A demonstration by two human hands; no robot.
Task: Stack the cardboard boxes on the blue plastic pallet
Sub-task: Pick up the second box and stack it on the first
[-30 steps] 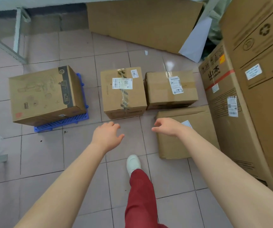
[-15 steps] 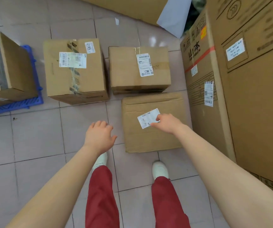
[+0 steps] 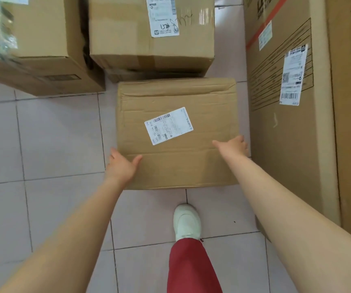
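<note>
Cardboard box (image 3: 176, 134), flat and creased, lies on the tiled floor (image 3: 50, 140) with a white shipping label (image 3: 168, 125) on its top face. It sits between both hands. The left hand (image 3: 122, 164) is spread open, palm against the box's near-left edge, thumb on top. The right hand (image 3: 232, 145) is open at the right edge, fingers over the side. Neither hand lifts it. Further boxes (image 3: 151, 32) stand behind; a tall carton (image 3: 286, 115) stands just beside its right.
</note>
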